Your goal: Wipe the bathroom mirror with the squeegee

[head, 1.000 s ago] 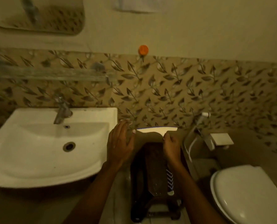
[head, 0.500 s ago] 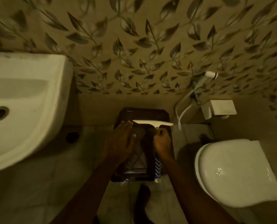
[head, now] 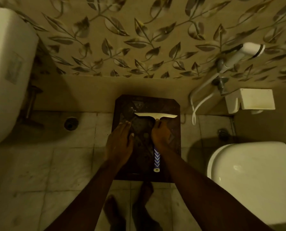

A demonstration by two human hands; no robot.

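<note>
Against half a second ago, the view is tipped further down: two bare feet (head: 130,212) are now seen at the near edge on the tiled floor (head: 52,172), where only one was seen before. The basin (head: 7,72) has slid to the left edge, so that its drain hole is no longer seen, and the toilet (head: 253,179) is cut off at the right. The stool (head: 172,107) and both hands are seen larger and nearer the middle.

One squeegee (head: 156,130) is counted. It is held over the dark stool by the right hand (head: 160,134), which is clenched round the upper part of its handle; as before, the blue-and-white end of the handle sticks out toward the person and the white blade lies crosswise at the far end. Whether the squeegee rests on the stool cannot be told. The left hand (head: 120,142) is spread flat with nothing grasped, over the left part of the stool just beside the squeegee, its fingertips nearer the handle than before; contact with the stool cannot be told.

Beyond the stool, one floor drain (head: 70,123) is seen to the left. On the leaf-patterned wall (head: 139,39) to the right, one white sprayer (head: 248,50) with its hose and one white holder (head: 255,100) are seen. No mirror is in view.
</note>
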